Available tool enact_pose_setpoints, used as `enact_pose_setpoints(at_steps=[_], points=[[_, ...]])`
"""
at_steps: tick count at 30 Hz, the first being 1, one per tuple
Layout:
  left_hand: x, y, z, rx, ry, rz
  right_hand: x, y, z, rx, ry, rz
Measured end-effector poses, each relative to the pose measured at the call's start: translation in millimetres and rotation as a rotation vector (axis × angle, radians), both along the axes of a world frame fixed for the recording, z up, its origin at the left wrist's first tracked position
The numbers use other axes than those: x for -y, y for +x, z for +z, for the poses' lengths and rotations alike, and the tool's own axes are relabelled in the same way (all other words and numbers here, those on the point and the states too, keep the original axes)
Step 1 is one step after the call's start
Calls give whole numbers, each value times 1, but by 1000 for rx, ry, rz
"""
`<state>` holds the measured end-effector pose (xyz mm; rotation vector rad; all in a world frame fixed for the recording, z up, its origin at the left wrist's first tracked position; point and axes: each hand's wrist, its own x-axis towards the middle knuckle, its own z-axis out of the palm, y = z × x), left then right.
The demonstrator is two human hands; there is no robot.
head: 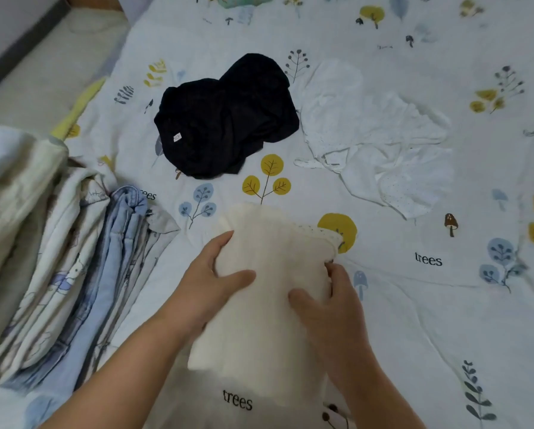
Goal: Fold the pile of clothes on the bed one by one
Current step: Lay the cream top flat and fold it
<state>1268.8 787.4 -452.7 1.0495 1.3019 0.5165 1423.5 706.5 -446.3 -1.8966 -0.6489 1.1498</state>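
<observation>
A folded cream garment [268,274] is being gripped near the bed's [445,320] front edge, the left hand [210,280] and right hand [330,301] both clamped on its sides.

1 cream garment [268,274], 1 black garment [225,119], 1 white garment [374,140], 1 folded quilt [73,274], 2 hands [216,280]

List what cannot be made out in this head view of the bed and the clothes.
- Black garment: crumpled, so its type is unclear; its small label is too small to read.
- White garment: pale on the pale bedsheet, outline hard to trace.
- Cream garment: left hand and right hand cover its sides; fold layers hidden.
- Stacked bedding: cut off by the left edge.
</observation>
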Motion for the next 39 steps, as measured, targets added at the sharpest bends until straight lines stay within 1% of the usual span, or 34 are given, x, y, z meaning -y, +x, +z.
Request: enact_pose_setpoints(at_steps=[6, 11, 17, 20, 23, 29, 32, 37, 39], points=[[13, -6, 81, 60, 115, 59, 8, 2, 81, 7, 78, 65], [17, -27, 146, 17, 177, 85, 10, -13, 139, -7, 136, 112], [8, -73, 206, 23, 258, 99, -4, -57, 193, -58, 204, 159], [-1, -106, 227, 17, 272, 126, -16, -91, 210, -32, 230, 191], [-14, -147, 244, -24, 288, 121, -33, -132, 223, -7, 269, 200], [-53, -235, 268, -96, 307, 155, -75, -216, 244, -77, 289, 232], [-79, -274, 277, -88, 316, 172, -104, -256, 253, -114, 296, 245], [-119, -325, 265, -145, 324, 228, -145, -310, 242, -111, 262, 215], [-122, -338, 246, -267, 280, 219, -151, -324, 228, -89, 183, 230]])
